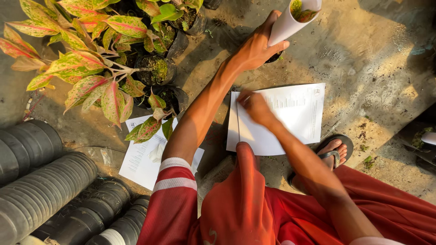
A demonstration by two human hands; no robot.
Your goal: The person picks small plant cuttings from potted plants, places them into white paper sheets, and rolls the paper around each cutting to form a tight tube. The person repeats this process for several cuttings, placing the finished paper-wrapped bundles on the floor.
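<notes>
Overhead, left hand [256, 45] grips paper cone [290, 20] holding plant – right hand [254, 105] pinches sheet [290, 113] edge

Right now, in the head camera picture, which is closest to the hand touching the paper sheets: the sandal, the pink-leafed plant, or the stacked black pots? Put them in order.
From the right hand on the white sheets:
1. Sandal, lower right, by the sheets.
2. Pink-leafed plant, upper left.
3. Stacked black pots, lower left corner.
</notes>
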